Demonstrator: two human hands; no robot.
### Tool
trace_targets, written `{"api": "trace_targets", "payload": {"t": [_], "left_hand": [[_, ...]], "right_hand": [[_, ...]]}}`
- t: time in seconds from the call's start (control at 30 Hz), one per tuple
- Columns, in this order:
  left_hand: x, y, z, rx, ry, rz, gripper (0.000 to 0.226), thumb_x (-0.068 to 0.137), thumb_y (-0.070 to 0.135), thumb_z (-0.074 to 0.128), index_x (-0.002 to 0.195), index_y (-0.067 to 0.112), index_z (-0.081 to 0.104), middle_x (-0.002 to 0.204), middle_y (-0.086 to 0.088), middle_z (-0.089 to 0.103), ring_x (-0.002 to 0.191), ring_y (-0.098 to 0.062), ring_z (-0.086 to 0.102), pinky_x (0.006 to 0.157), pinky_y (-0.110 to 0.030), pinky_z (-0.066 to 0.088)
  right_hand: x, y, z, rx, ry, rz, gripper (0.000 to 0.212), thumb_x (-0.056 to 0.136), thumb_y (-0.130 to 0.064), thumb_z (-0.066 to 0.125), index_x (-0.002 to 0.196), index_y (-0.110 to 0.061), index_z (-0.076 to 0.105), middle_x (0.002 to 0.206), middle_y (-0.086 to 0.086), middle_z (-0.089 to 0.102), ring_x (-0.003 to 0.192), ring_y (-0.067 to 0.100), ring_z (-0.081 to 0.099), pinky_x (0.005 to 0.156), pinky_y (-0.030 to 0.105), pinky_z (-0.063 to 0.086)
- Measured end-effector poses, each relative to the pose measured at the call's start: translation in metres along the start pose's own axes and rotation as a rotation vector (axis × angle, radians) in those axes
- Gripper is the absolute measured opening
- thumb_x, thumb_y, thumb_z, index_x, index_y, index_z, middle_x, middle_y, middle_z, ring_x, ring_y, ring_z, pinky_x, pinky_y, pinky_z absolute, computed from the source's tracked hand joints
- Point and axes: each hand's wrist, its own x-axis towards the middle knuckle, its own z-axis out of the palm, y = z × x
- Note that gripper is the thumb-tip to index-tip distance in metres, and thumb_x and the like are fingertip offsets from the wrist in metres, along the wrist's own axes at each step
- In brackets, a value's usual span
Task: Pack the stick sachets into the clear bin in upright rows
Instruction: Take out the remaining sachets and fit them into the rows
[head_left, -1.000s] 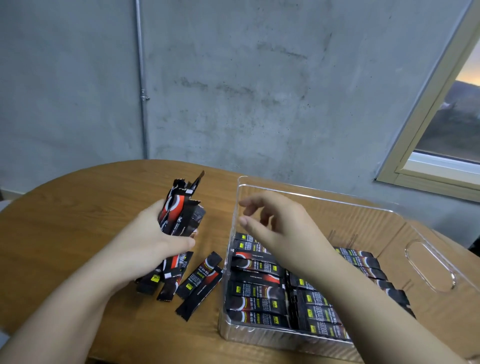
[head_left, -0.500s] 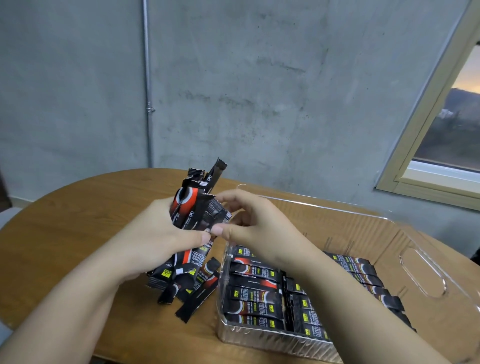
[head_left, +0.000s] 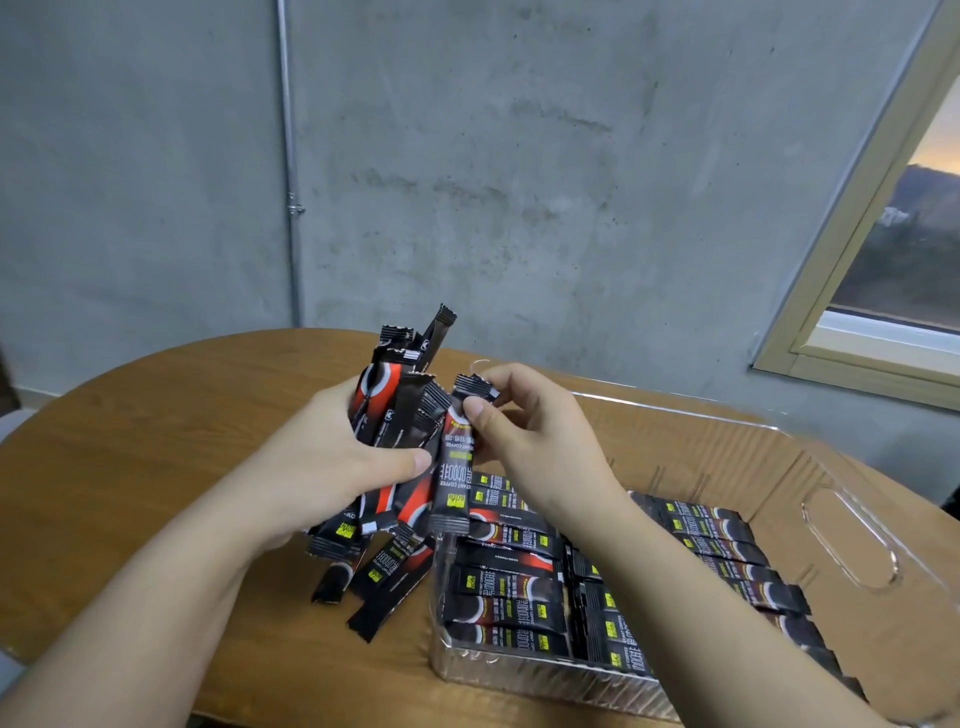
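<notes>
Bin (head_left: 852, 545): sitting at the table's (head_left: 156, 441) right edge, holding three rows of sachets (head_left: 506, 597).
Loose sachets (head_left: 384, 577): about three lying beside the bin's left wall.
Left hand (head_left: 322, 467): gripping a bundle (head_left: 395, 410) upright.
Right hand (head_left: 535, 441): pinching one sachet (head_left: 454, 467) at its top.

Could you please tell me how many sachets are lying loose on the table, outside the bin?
3 at least: one, one and one lie beside the bin, below the left hand. Its bundle may hide more.

Left hand (head_left: 332, 457) gripping sachet bundle (head_left: 395, 410); right hand (head_left: 540, 441) pinching one sachet (head_left: 457, 462); clear bin (head_left: 852, 545) beside
</notes>
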Motion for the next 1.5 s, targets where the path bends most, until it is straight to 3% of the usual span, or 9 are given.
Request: {"api": "trace_targets", "payload": {"t": [0.13,0.33,0.47,0.6,0.73,1.07,1.3,1.43,1.5], "left_hand": [[0.000,-0.004,0.000,-0.002,-0.040,-0.037,0.032,0.077,0.001,0.073,0.099,0.023,0.065,0.088,0.005,0.075,0.080,-0.014,0.072,0.076,-0.033,0.053],[0.003,-0.008,0.002,0.055,0.027,0.007,0.033,0.077,0.009,0.076,0.097,0.030,0.062,0.086,0.019,0.072,0.076,-0.002,0.070,0.066,-0.015,0.049],[0.007,-0.013,0.002,0.031,0.123,-0.011,0.034,0.074,0.013,0.079,0.098,0.030,0.062,0.086,0.014,0.074,0.075,-0.006,0.071,0.071,-0.027,0.052],[0.011,-0.022,-0.003,0.055,0.246,-0.023,0.027,0.077,0.014,0.077,0.094,0.028,0.061,0.081,0.008,0.073,0.073,-0.006,0.069,0.070,-0.027,0.049],[0.018,-0.047,-0.011,0.244,0.247,-0.054,0.026,0.080,0.010,0.073,0.094,0.025,0.058,0.080,0.003,0.068,0.071,-0.011,0.064,0.059,-0.023,0.041],[0.028,-0.113,0.001,0.497,0.173,-0.251,0.026,0.081,0.012,0.069,0.095,0.025,0.052,0.079,0.000,0.065,0.071,-0.019,0.062,0.065,-0.036,0.053],[0.035,-0.120,-0.001,0.470,0.152,-0.278,0.028,0.079,0.011,0.069,0.098,0.022,0.053,0.082,-0.004,0.066,0.071,-0.025,0.064,0.066,-0.041,0.056],[0.037,-0.122,-0.002,0.461,0.154,-0.265,0.025,0.079,0.011,0.069,0.095,0.022,0.053,0.079,-0.003,0.066,0.071,-0.024,0.063,0.065,-0.038,0.052],[0.038,-0.123,-0.002,0.455,0.151,-0.258,0.025,0.079,0.010,0.069,0.094,0.022,0.053,0.079,-0.003,0.065,0.071,-0.024,0.063,0.065,-0.037,0.052]], "right_hand": [[-0.002,-0.003,0.001,0.054,0.038,0.007,0.024,0.093,-0.011,0.057,0.082,-0.033,0.055,0.083,0.001,0.061,0.057,0.006,0.060,0.061,0.040,0.058],[0.000,-0.003,0.001,0.177,0.079,0.048,0.012,0.094,-0.005,0.054,0.085,-0.013,0.056,0.070,-0.008,0.056,0.052,0.001,0.057,0.061,0.031,0.059],[0.001,0.002,-0.001,0.177,0.120,0.045,0.013,0.093,-0.005,0.055,0.085,-0.014,0.058,0.079,0.004,0.062,0.062,0.006,0.060,0.058,0.025,0.056],[0.000,0.009,-0.009,0.177,0.258,0.027,0.020,0.091,-0.003,0.057,0.081,-0.020,0.058,0.079,0.007,0.062,0.064,0.009,0.057,0.050,0.019,0.047],[-0.003,0.023,-0.032,0.261,0.351,0.069,0.028,0.092,0.004,0.052,0.097,-0.023,0.057,0.079,0.005,0.064,0.053,0.008,0.056,0.054,0.020,0.050],[-0.040,0.088,-0.059,0.026,0.051,0.574,0.019,0.094,0.009,0.044,0.089,-0.007,0.055,0.084,0.013,0.061,0.062,0.016,0.066,0.068,0.028,0.058],[-0.044,0.086,-0.045,-0.258,-0.084,0.573,0.017,0.091,-0.001,0.049,0.082,-0.014,0.055,0.073,0.000,0.065,0.060,0.013,0.058,0.064,0.030,0.052],[-0.046,0.084,-0.043,-0.542,-0.128,0.509,0.014,0.089,-0.016,0.057,0.076,-0.022,0.055,0.069,-0.003,0.066,0.049,0.007,0.047,0.047,0.014,0.036],[-0.047,0.083,-0.043,-0.628,-0.157,0.465,0.016,0.088,-0.021,0.059,0.072,-0.024,0.057,0.068,-0.004,0.065,0.052,0.005,0.051,0.049,0.014,0.037]]}}
